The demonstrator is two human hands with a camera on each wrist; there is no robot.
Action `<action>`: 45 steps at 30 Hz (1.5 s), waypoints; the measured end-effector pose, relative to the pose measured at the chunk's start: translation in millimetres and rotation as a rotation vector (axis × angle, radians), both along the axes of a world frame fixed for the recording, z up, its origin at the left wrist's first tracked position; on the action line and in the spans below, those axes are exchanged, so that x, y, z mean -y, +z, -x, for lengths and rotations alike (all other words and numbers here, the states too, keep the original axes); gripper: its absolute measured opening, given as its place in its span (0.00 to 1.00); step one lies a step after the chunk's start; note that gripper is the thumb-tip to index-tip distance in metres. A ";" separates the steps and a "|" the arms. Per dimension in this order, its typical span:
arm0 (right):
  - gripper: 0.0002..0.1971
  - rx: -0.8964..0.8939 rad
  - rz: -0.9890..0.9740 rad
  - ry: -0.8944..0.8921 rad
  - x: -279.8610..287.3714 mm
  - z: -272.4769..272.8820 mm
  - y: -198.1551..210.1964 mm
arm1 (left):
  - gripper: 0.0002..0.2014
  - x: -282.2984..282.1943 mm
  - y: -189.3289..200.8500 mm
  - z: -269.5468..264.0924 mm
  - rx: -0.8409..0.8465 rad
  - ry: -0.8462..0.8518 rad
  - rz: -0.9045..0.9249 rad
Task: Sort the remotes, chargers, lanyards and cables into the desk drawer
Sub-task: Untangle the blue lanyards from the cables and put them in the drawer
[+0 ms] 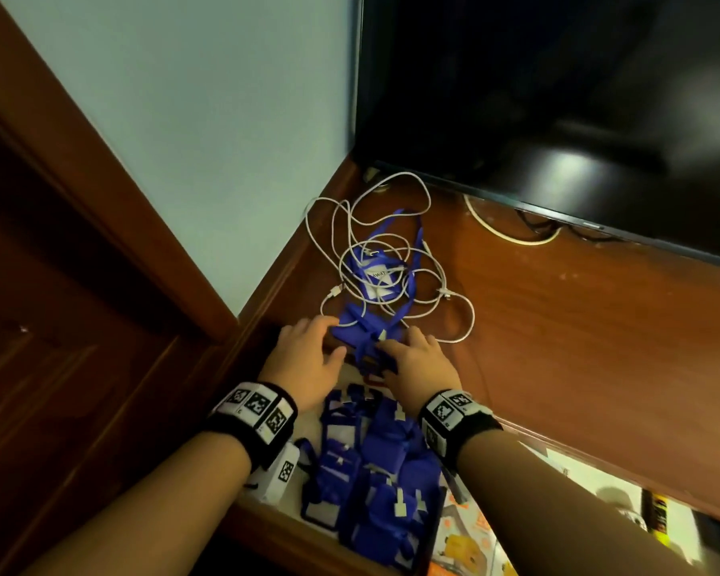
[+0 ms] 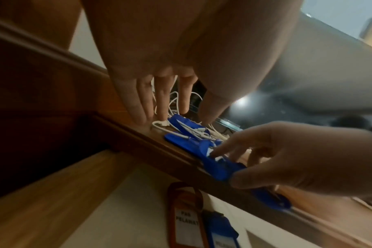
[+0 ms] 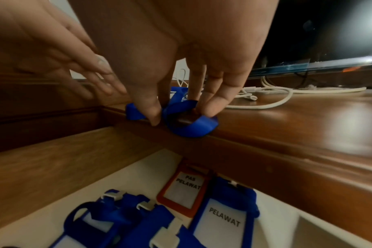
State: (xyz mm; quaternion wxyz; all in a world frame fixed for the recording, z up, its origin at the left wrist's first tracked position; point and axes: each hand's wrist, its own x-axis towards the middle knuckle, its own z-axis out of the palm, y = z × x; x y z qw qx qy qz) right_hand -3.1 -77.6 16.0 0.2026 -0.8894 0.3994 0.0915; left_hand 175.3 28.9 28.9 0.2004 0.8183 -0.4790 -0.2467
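Right hand (image 3: 181, 70) pinches the blue lanyard strap (image 3: 189, 120) at the bench (image 3: 297, 120) edge; left hand (image 1: 308, 355), fingers straight, rests just beside it.

I count two hands, my left hand (image 1: 308, 354) and my right hand (image 1: 420, 363); one red badge holder (image 3: 186, 188); one television (image 1: 558, 110). The blue lanyards (image 1: 375, 471) and white cables (image 1: 391, 259) are too tangled to count.

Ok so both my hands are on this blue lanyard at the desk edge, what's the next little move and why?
Probably lift the strap clear before pulling. Your right hand pinches the blue lanyard strap at the desk edge, but farther back white cables loop across it. Your left hand rests by the tangle and could hold them back. The open drawer lies just below.
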 end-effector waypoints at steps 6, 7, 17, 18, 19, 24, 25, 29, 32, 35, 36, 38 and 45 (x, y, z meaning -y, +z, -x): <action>0.11 -0.049 0.137 -0.026 -0.7 37.4 3.2 | 0.33 38.9 -18.5 -1.2 0.171 -0.244 -0.328; 0.12 -0.070 0.139 -0.027 -0.1 44.7 3.8 | 0.33 43.2 -20.6 -1.8 0.198 -0.260 -0.348; 0.02 0.395 0.089 -0.229 -0.5 87.0 87.7 | 0.22 61.8 9.3 2.3 0.169 -0.099 -0.183; 0.03 0.454 0.123 -0.248 1.4 86.3 104.7 | 0.25 60.2 16.5 8.0 0.136 -0.055 -0.099; 0.03 0.517 0.151 -0.255 3.4 84.3 123.9 | 0.30 59.2 23.5 14.6 0.096 -0.032 -0.009; 0.04 0.758 0.223 -0.244 14.5 76.7 210.6 | 0.50 64.6 50.3 45.4 0.006 -0.291 0.152; 0.04 0.794 0.241 -0.244 17.3 76.1 224.1 | 0.52 68.3 55.0 48.8 -0.003 -0.321 0.154; 0.04 0.906 0.297 -0.249 25.1 80.0 267.9 | 0.51 80.9 81.8 59.9 -0.089 -0.392 0.220; 0.04 0.979 0.369 -0.248 28.8 87.7 293.9 | 0.49 85.2 110.1 77.0 -0.260 -0.494 0.257; 0.04 1.064 0.374 -0.268 28.9 95.1 317.2 | 0.46 90.3 149.4 105.9 -0.430 -0.530 0.319; 0.04 1.090 0.390 -0.273 29.0 97.4 323.9 | 0.44 93.2 163.2 115.5 -0.475 -0.526 0.349; 0.04 1.158 0.415 -0.279 30.0 102.8 335.3 | 0.31 100.9 186.1 129.7 -0.560 -0.500 0.421; 0.29 0.981 0.489 -0.480 48.1 138.9 305.1 | 0.15 104.4 243.4 141.8 -0.935 -0.269 0.504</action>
